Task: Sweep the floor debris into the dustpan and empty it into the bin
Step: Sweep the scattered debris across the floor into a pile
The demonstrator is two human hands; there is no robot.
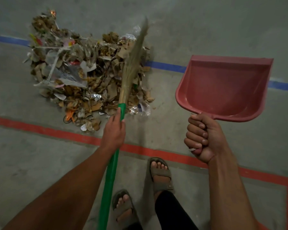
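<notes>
Debris (83,72), a heap of cardboard and paper scraps, lies on the floor (206,27) across a blue line (166,66). Our left hand (114,130) grips the broom (123,93) over it; our right hand (201,138) clasps the empty dustpan (226,87) beside it.

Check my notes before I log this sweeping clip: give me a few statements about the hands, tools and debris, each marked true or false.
1. The left hand grips the broom by its green handle. True.
2. The dustpan is full of debris. False: it is empty.
3. The right hand holds the dustpan's handle. True.
4. The debris pile lies inside the red floor line. False: it lies beyond it, across the blue line.
</notes>
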